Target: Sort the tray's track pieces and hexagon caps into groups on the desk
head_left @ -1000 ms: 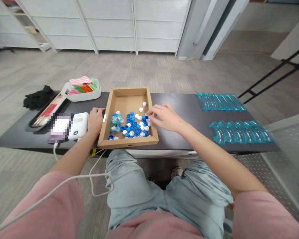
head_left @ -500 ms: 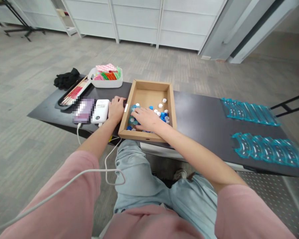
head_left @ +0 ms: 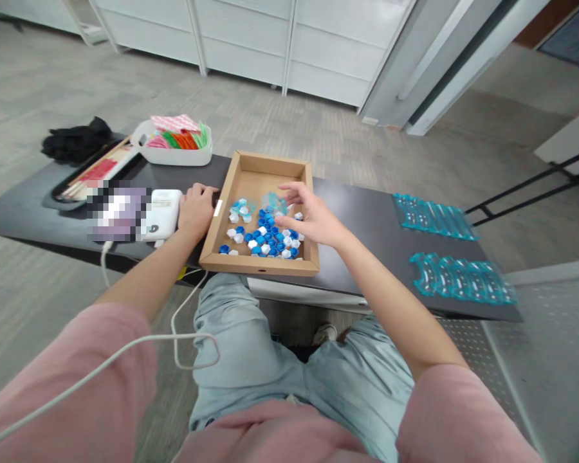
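A shallow cardboard box [head_left: 262, 265] holds several blue, white and clear hexagonal caps [head_left: 265, 238]. Over its right half is my right hand [head_left: 309, 215], thumb and fingers curved around a clear teal plastic piece [head_left: 275, 203], which is blurred. More clear teal plastic [head_left: 241, 207] lies in the box on the left, among white caps. My left hand [head_left: 197, 209] rests palm down on the table just left of the box, fingers lying forward and holding nothing. A white power bank [head_left: 163, 212] lies close to its left side.
Two rows of clear teal plastic pieces [head_left: 434, 216] lie at the table's right. At the left are a white basket [head_left: 183, 156] of colourful strips, a dark tray [head_left: 60, 204] of sticks, a black cloth [head_left: 77, 138] and a blurred-out phone [head_left: 118, 212]. A white cable [head_left: 125, 350] crosses my left arm.
My right hand has risen from the caps and moved right, with teal plastic now at its fingers. More caps are uncovered. My left hand stays beside the box; the view has shifted right.
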Motion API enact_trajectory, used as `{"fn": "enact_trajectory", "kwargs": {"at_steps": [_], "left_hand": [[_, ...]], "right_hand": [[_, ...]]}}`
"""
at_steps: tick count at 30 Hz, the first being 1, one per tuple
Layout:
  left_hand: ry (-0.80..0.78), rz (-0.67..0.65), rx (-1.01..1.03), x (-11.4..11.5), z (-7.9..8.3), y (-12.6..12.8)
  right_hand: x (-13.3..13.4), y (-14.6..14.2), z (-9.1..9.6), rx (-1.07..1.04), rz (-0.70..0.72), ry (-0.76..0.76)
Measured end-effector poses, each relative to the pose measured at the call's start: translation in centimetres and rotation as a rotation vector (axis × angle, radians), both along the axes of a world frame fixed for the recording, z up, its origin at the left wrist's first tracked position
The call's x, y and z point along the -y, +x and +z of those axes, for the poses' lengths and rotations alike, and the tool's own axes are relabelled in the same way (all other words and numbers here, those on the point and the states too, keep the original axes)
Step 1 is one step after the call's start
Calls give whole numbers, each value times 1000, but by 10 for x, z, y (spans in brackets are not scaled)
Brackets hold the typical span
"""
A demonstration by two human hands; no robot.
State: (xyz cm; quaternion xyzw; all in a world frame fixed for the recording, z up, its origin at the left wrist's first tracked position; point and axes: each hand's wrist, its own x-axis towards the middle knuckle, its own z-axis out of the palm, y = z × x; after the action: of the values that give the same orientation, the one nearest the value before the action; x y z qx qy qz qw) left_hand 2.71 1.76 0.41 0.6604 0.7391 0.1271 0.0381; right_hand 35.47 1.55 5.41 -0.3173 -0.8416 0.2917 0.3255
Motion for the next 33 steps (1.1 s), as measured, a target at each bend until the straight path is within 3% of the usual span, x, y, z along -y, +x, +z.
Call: {"fn": "enact_trajectory", "kwargs": {"at_steps": [7,11,17,21,24,33], "left_hand": [[-66,-28,-16,-4,-5,-9],[-47,-17,-40,-6,-8,-9],[-73,-14,-57,-5,-2,-6],[-65,-7,-75,-4,-2,-4],[-75,0,-106,-4,-1,-3],[-85,-6,-181,-7,-3,-6]], "right_hand": [[-14,169,-14,439,-486,-4],[3,217,-27,672,-617,-80],[47,216,-34,849,-759,121],[58,203,-41,863,-742,101],[46,202,-47,862,-740,47],[-29,222,-51,844,-871,-119]]}}
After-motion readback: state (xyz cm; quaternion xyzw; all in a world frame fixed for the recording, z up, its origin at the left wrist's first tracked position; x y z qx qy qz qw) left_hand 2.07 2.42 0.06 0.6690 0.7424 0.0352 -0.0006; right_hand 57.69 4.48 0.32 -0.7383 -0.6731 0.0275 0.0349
